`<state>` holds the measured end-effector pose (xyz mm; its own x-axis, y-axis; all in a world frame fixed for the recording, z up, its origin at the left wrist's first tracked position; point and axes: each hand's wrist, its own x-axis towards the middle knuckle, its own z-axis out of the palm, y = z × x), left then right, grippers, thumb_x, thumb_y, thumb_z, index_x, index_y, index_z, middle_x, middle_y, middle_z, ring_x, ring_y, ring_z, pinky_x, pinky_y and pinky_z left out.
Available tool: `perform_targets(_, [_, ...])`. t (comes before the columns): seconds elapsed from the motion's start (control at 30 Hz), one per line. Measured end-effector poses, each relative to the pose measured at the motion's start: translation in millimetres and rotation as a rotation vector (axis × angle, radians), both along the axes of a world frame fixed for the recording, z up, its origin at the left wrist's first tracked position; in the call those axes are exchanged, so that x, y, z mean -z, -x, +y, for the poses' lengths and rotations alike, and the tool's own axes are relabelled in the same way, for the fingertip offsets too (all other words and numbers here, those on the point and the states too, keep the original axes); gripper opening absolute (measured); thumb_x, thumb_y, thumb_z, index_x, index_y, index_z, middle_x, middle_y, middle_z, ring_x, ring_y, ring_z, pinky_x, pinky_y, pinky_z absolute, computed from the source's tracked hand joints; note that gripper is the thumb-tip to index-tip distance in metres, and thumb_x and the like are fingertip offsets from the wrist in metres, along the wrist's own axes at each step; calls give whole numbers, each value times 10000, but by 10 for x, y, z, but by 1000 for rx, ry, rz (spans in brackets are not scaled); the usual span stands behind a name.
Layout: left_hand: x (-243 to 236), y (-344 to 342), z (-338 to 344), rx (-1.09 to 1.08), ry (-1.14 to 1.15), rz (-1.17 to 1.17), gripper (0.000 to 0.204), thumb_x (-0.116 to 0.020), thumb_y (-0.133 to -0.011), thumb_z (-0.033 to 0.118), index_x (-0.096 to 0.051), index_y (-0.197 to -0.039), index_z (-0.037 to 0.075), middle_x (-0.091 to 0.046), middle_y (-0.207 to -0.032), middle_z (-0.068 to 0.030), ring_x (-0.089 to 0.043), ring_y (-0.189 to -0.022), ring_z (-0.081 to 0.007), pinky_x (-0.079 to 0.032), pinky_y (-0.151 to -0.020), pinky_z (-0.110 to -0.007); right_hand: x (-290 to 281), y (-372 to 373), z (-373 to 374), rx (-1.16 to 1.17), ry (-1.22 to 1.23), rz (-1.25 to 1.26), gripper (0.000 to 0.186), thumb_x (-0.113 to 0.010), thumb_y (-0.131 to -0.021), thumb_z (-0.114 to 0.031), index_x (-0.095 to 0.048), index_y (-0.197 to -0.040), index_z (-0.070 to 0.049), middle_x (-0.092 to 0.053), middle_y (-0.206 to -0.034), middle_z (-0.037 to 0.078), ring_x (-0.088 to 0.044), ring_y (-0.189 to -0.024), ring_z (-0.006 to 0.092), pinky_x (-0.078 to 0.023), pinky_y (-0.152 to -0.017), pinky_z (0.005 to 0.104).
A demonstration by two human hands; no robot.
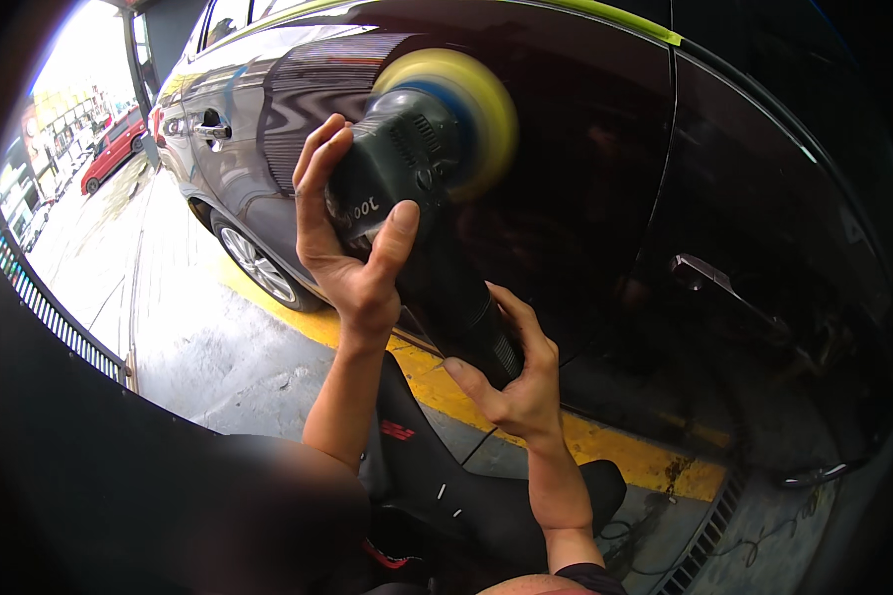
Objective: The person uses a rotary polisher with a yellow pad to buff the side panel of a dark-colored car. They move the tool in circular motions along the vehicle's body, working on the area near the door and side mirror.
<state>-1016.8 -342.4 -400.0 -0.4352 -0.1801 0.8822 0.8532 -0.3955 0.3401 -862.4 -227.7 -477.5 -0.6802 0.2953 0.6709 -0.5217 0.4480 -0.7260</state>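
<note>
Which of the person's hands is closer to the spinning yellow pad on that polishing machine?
Left. The left hand grips the head of the polisher just behind the yellow pad; the right hand holds the handle, farther back and lower.

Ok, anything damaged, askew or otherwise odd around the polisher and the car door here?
Nothing stands out. The left hand grips the polisher head, the right hand its handle, and the yellow pad, blurred, sits against the dark car door. No scratches or dents show on the panel.
</note>
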Motion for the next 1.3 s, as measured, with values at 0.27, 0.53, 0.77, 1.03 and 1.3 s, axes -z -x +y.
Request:
perform_targets(0.27, [16,-283,185,11,47,68,728,-833,-802,215,-611,-1474,41,-528,-1576,-152,-546,-1429,-281,-438,-1209,-410,66,-285,139,1,61,-33,784,-869,-823,-193,-543,-1496,41,-741,-1245,187,-746,-1154,256,-574,-1030,363])
perform_targets(0.53, [-3,-493,375,35,93,142,724,-853,-782,190,-625,-1454,49,-511,-1570,-164,-565,-1396,-279,-472,-1176,-405,216,-441,286,22,69,68,792,-894,-831,-199,-553,-1507,34,-747,-1238,195,-765,-1144,282,-601,-1005,371])
perform_targets(0.77, [69,-680,486,37,144,216,722,-852,-746,161,-645,-1431,64,-505,-1551,-175,-582,-1358,-277,-526,-1122,-399,396,-614,363,27,94,74,812,-879,-831,-198,-542,-1528,48,-740,-1292,211,-752,-1190,290,-586,-1041,382])
perform_targets(1.03, [-16,-765,578,67,142,264,706,-870,-715,140,-675,-1389,57,-520,-1530,-181,-586,-1349,-304,-523,-1115,-426,385,-704,384,31,98,97,806,-862,-854,-205,-525,-1530,76,-725,-1328,215,-737,-1215,291,-565,-1064,379])
perform_targets(1.3, [-467,-717,575,33,140,285,680,-860,-794,158,-663,-1435,49,-572,-1530,-150,-596,-1366,-266,-485,-1156,-393,2,-649,252,42,207,77,809,-854,-870,-215,-510,-1538,88,-710,-1324,196,-704,-1215,258,-530,-1076,359])
